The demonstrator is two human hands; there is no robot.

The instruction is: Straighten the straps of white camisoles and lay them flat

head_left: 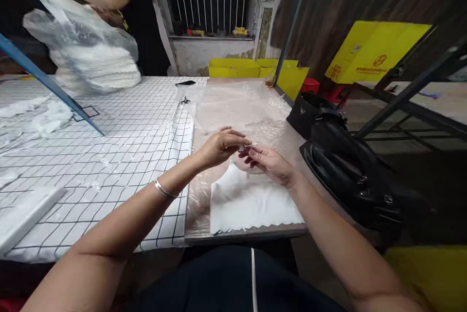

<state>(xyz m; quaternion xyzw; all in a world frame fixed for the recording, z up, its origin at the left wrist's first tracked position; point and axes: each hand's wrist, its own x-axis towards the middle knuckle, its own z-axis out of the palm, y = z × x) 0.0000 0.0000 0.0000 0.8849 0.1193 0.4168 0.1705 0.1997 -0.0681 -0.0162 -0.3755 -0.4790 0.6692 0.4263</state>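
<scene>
My left hand (223,146) and my right hand (273,163) meet above the table, their fingertips pinched together. Between them shows a small white strip (251,145), too small to tell its kind; fingers of both hands close on it. Just below lies a white piece of fabric (255,202), flat, with a wavy front edge. Part of its far edge is hidden behind my right hand.
White checked cloth (146,132) covers the left side, with small scissors (185,100) and a phone (185,82). Clear plastic sheeting (233,102) lies ahead. Black bags (339,156) sit at right. A person (140,20) handles a clear bag of white fabric (98,61). A blue bar (51,83) slants across.
</scene>
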